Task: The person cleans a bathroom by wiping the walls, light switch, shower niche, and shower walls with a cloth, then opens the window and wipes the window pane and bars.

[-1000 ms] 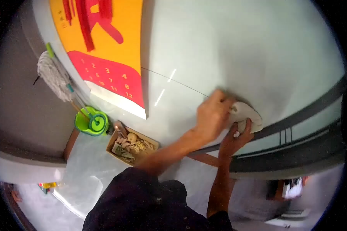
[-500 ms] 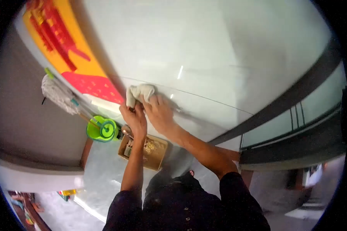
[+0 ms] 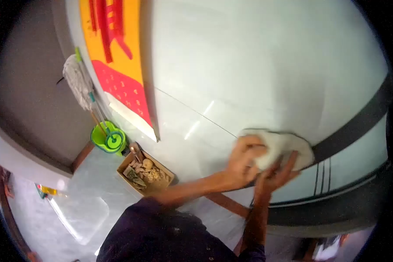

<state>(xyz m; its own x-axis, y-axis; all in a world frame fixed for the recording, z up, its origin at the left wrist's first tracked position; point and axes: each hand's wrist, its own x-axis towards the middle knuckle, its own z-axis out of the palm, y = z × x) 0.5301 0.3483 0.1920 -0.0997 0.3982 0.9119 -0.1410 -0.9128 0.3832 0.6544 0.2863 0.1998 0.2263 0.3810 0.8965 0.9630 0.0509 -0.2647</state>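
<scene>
A whitish cloth (image 3: 288, 146) is bunched against the glossy white wall (image 3: 231, 56), close to a dark border strip. My left hand (image 3: 246, 159) reaches across to the right, its fingers curled and closed on the cloth's left part. Just beside it my right hand (image 3: 275, 177) presses on the cloth's lower side, fingers stretched out and apart. Both hands are slightly blurred, and the palms are hidden.
Left of me a yellow and red calendar (image 3: 122, 83) hangs on the wall. Below it stand a mop (image 3: 78, 83) and a green bucket (image 3: 109, 137). A cardboard box (image 3: 146, 174) of mixed items sits on the grey floor (image 3: 91, 192).
Both hands and the cloth have moved right and down along the wall, from beside the calendar to the dark strip. The cloth is now more spread out, and my view has turned.
</scene>
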